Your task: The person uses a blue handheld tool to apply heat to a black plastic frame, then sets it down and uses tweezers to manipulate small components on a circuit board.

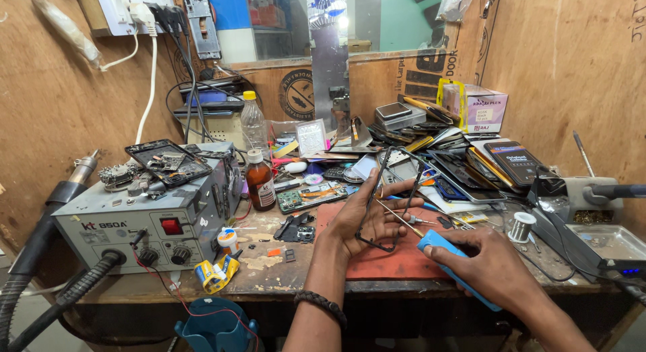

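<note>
My left hand (367,221) holds a thin black phone frame (392,190) upright over a red work mat (404,261) at the middle of the bench. My right hand (488,268) grips a light blue tool handle (444,258) low at the right, its thin metal tip (397,217) reaching toward the frame's lower part. A dark beaded band (321,305) sits on my left wrist.
A grey hot-air station (134,224) with hose stands at the left, phone parts piled on top. A brown bottle (260,184) and a clear bottle (253,123) stand behind. Several phones and screens (471,167) heap at the back right. A solder spool (520,225) and metal tray (605,243) lie right.
</note>
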